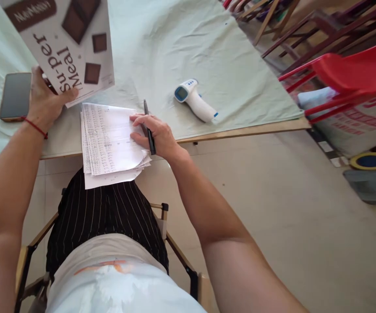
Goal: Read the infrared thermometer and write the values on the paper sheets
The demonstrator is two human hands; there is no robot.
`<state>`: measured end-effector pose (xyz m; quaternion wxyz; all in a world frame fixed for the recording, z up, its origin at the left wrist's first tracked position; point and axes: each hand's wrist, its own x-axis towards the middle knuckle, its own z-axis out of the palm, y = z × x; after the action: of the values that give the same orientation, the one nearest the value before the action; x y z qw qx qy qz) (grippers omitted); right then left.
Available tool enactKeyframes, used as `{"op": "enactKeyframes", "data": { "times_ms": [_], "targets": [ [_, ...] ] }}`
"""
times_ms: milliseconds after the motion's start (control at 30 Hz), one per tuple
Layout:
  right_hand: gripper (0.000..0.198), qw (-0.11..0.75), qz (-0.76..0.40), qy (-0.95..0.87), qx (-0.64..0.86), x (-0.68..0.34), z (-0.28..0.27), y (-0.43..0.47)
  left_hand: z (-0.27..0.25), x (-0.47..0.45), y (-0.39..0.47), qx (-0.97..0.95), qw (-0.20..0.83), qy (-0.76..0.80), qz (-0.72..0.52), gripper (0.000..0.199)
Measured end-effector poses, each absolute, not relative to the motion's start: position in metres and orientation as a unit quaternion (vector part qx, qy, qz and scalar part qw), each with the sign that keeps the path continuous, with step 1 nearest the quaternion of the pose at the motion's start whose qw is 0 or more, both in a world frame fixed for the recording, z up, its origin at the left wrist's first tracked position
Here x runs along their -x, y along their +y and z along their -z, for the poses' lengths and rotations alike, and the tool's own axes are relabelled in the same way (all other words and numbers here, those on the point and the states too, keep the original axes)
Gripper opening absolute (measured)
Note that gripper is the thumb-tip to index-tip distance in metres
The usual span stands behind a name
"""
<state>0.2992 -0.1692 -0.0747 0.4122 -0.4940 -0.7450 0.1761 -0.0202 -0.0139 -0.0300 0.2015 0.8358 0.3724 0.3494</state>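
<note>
- Head cam, left side: the left hand (49,98) has a proper grip on a white box (98,63), thumb pressed on the front and the rest of the fingers mostly hidden behind it. The box is tilted, has chocolate squares and "Su-per Meal" printed on it, and runs out of the top of the shot.
- Same cam, right side: the right hand (158,134) has a black pen (149,134) tucked between its fingers, pretty snug, with the pen pointing up and away from the body. Its fingertips are resting on the right edge of the paper stack (111,139).
- That stack is covered in rows of small figures, too tiny to read. Top part's on the table (162,48), bottom part hangs over the edge above the striped trousers (106,208). Right corner is kinda curled.
- Phone (15,98), screen dark, lies just beside the left hand, near the red wrist cord (35,126).
- White and blue handheld thermometer (196,101) lies on the cloth, right of the pen and apart from both hands.
- Far right, off the table: red plastic chair (364,71), plus a yellow ring-shaped thing (354,161) lower down.
</note>
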Motion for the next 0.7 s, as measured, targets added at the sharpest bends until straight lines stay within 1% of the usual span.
{"op": "enactKeyframes", "data": {
  "times_ms": [67, 133, 167, 233, 400, 467, 500, 567, 600, 633, 667, 700],
  "targets": [
    [0.016, 0.416, -0.178, -0.745, 0.491, -0.299, 0.075, -0.170, 0.042, 0.016, -0.001, -0.782, 0.243, 0.421, -0.392, 0.110],
    [0.016, 0.419, -0.181, -0.743, 0.489, -0.299, 0.075, -0.171, 0.050, 0.012, 0.006, -0.756, 0.272, 0.438, -0.403, 0.128],
    [0.015, 0.420, -0.182, -0.743, 0.488, -0.299, 0.075, -0.171, 0.052, 0.011, 0.007, -0.758, 0.275, 0.441, -0.395, 0.131],
    [0.014, 0.422, -0.187, -0.743, 0.484, -0.300, 0.075, -0.172, 0.054, 0.013, 0.007, -0.763, 0.275, 0.445, -0.380, 0.130],
    [0.010, 0.418, -0.197, -0.746, 0.480, -0.300, 0.073, -0.173, 0.059, 0.025, 0.008, -0.769, 0.301, 0.441, -0.351, 0.114],
    [0.010, 0.418, -0.199, -0.746, 0.480, -0.300, 0.072, -0.174, 0.063, 0.025, 0.006, -0.762, 0.292, 0.446, -0.367, 0.110],
    [0.010, 0.417, -0.199, -0.745, 0.481, -0.300, 0.071, -0.174, 0.065, 0.023, 0.004, -0.755, 0.273, 0.453, -0.388, 0.109],
    [0.010, 0.412, -0.199, -0.745, 0.486, -0.299, 0.071, -0.174, 0.064, 0.017, -0.009, -0.735, 0.197, 0.473, -0.445, 0.100],
    [0.010, 0.409, -0.199, -0.745, 0.489, -0.299, 0.071, -0.174, 0.061, 0.012, -0.020, -0.724, 0.136, 0.485, -0.471, 0.092],
    [0.010, 0.405, -0.199, -0.745, 0.492, -0.299, 0.071, -0.174, 0.056, 0.008, -0.033, -0.722, 0.074, 0.488, -0.485, 0.078],
    [0.010, 0.401, -0.198, -0.746, 0.494, -0.299, 0.071, -0.173, 0.051, 0.002, -0.048, -0.733, 0.034, 0.479, -0.482, 0.065],
    [0.010, 0.400, -0.197, -0.747, 0.493, -0.300, 0.071, -0.173, 0.046, -0.004, -0.063, -0.754, 0.026, 0.459, -0.469, 0.053]
  ]
}}
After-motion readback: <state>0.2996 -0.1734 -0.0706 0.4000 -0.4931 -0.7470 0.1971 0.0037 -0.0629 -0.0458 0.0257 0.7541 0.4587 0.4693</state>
